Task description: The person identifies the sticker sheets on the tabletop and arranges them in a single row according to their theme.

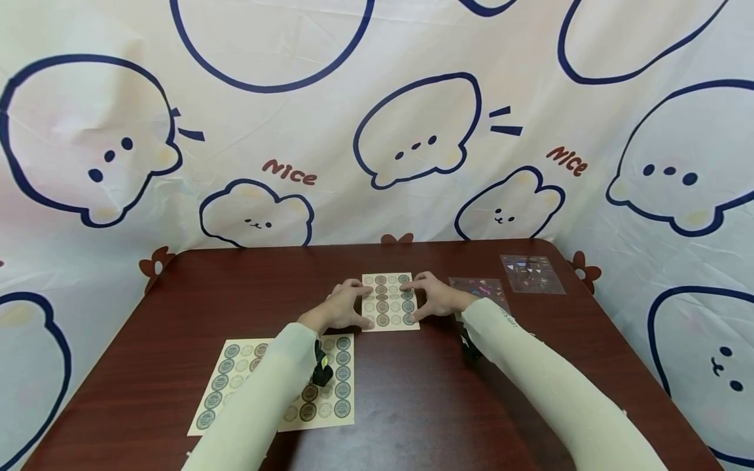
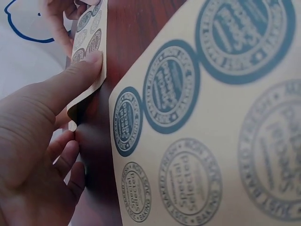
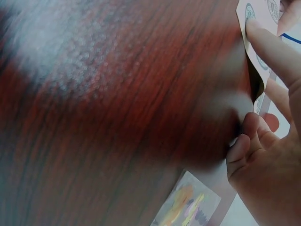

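Observation:
A small cream sheet of round stickers (image 1: 390, 302) is held at its two sides, toward the back of the table. My left hand (image 1: 340, 307) grips its left edge; in the left wrist view the thumb (image 2: 77, 77) lies on top and the sheet's edge bends up beside the fingers. On the opposite edge, my right hand (image 1: 434, 297) pinches the sheet, thumb (image 3: 273, 49) over the printed face. Under my left forearm lies a larger sheet of round stickers (image 1: 343, 392), printed "Special Selected" and partly hidden by the sleeve.
Right of my right hand, partly behind the sleeve, lies a clear packet with colourful pieces (image 1: 480, 286). Another clear packet (image 1: 533, 275) is near the back right corner. The dark red wooden table (image 1: 412, 399) meets a cartoon-printed cloth (image 1: 330, 131) behind it.

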Demonstrator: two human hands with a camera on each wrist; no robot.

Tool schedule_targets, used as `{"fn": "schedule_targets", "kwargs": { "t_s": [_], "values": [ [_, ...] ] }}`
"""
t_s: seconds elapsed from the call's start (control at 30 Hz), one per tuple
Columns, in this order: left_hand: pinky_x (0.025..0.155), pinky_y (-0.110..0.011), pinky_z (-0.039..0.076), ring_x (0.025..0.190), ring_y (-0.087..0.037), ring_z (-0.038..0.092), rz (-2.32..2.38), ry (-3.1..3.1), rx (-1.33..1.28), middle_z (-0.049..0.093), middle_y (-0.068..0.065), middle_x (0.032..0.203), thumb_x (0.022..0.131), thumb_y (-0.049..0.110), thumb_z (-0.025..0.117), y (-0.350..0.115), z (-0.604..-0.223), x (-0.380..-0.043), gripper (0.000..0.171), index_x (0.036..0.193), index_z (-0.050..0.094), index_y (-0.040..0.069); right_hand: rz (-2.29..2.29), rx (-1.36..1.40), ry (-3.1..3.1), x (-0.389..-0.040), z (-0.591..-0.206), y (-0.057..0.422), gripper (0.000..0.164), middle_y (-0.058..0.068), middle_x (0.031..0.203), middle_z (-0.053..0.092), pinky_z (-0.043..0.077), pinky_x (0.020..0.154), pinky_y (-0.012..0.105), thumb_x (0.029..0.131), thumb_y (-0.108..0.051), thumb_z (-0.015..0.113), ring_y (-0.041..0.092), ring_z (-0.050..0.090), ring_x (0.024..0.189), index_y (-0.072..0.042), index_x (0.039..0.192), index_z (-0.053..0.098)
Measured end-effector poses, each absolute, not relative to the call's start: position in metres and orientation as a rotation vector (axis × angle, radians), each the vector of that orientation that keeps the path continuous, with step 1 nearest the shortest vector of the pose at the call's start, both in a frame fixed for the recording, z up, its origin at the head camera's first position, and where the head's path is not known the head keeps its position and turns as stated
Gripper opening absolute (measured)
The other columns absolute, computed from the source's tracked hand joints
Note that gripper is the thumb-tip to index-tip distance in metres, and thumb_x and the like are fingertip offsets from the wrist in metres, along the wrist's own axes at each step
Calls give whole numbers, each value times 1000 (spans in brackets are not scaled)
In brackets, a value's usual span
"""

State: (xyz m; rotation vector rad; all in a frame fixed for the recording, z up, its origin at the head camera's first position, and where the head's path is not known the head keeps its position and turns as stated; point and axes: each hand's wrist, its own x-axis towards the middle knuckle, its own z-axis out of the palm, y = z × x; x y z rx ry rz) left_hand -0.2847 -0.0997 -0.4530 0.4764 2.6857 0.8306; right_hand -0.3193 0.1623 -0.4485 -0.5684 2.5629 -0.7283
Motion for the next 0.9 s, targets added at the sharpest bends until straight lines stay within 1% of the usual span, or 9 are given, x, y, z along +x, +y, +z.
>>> {"fn": "schedule_targets", "kwargs": {
  "t_s": [0.2,0.33,0.37,0.43,0.47,0.57,0.67,0.8,0.9],
  "values": [
    [116,-58,30,148,-40,27,832,2690,490,28,-14,163,85,30,83,-100,-453,-283,82,155,43,17,-689,-554,2578,-319,-445,158,71,17,137,42,38,109,44,84,-22,84,26,44,117,-18,148,53],
    [116,-59,30,149,-41,26,822,2689,505,28,-14,164,86,31,82,-101,-452,-282,81,156,42,17,-664,-589,2572,-319,-441,155,71,13,124,61,43,104,39,84,-19,83,20,53,109,-14,148,53],
    [116,-59,30,148,-41,26,818,2690,508,27,-14,164,86,31,82,-101,-452,-282,81,156,42,17,-663,-586,2571,-319,-440,155,71,12,118,64,45,101,37,85,-18,83,19,55,105,-13,148,52],
    [116,-58,30,148,-41,27,815,2693,512,28,-14,163,87,32,81,-101,-452,-283,81,156,41,17,-661,-556,2569,-319,-439,153,71,8,107,67,47,91,32,85,-16,82,17,58,96,-13,149,52],
    [116,-58,30,148,-41,27,813,2695,515,28,-14,163,87,32,81,-101,-452,-282,81,156,41,17,-652,-545,2572,-319,-438,152,71,8,102,66,47,85,30,85,-16,82,17,56,91,-13,149,51],
    [116,-58,30,148,-40,27,814,2698,510,28,-14,163,87,32,80,-101,-452,-282,81,156,41,17,-636,-512,2577,-319,-437,151,70,6,97,63,44,76,27,86,-16,82,17,54,85,-15,149,51],
    [116,-57,29,148,-40,27,812,2698,508,27,-14,164,88,33,79,-101,-452,-282,80,156,40,17,-625,-505,2584,-319,-437,149,71,7,98,64,45,77,27,86,-15,81,17,55,86,-15,150,51],
    [115,-57,30,147,-40,28,811,2701,519,28,-14,163,89,32,78,-100,-453,-281,79,156,40,16,-617,-503,2598,-318,-436,148,71,6,103,66,47,86,31,86,-14,81,16,57,90,-14,150,50],
    [115,-57,30,147,-40,28,814,2707,521,29,-14,163,89,32,78,-99,-453,-280,79,156,40,16,-644,-514,2603,-317,-437,148,70,7,103,67,47,89,32,86,-12,81,16,58,91,-11,149,51]
  ]
}}
